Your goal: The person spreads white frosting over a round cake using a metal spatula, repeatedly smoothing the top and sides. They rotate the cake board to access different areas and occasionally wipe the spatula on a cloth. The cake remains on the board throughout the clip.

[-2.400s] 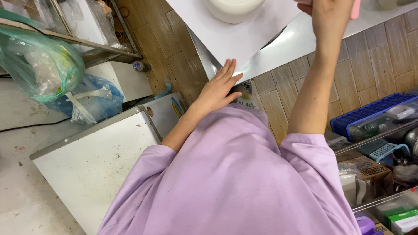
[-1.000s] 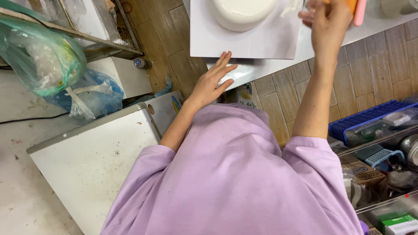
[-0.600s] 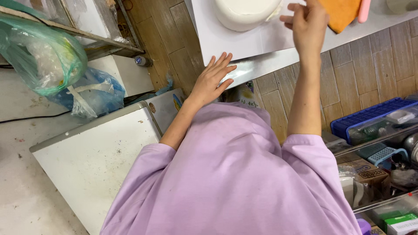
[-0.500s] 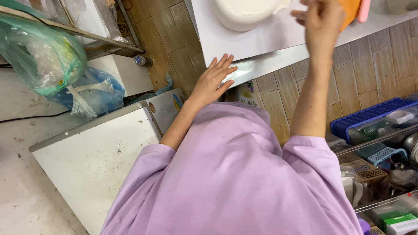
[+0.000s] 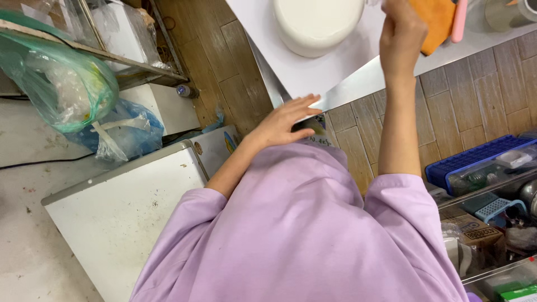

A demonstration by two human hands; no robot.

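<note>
Our right hand [image 5: 401, 31] is raised over the counter with the fingers curled into a loose fist; something pale shows just above the knuckles at the frame's top edge, but we cannot tell whether the hand grips it or is simply closed. Our left hand [image 5: 285, 120] lies open and flat, fingers spread, with the fingertips touching the near edge of the steel counter [image 5: 358, 81] just below the corner of the white board [image 5: 330, 72]; it grips nothing. On that board, up and to the left of the right hand and well beyond the left hand, stands the round white cake [image 5: 318, 23], its far side cut off by the frame. We judge the cake to be soft, fairly heavy and easily marked: its smooth coating looks like fresh cream, so any finger contact on the side or top would probably leave a dent or a smear. We would therefore handle it only through the board, which appears thin and stiff, taking hold at the bare margins or corners with support from beneath, and keeping it level, since the cake may slide on a slick surface. Immediately right of the right hand lies an orange cloth [image 5: 433, 22], with a pink handle [image 5: 458, 22] beside it. Further out, a green plastic bag [image 5: 56, 78] hangs at the left, a white cabinet [image 5: 123, 212] stands below it, and a blue crate [image 5: 475, 159] sits at the right.
</note>
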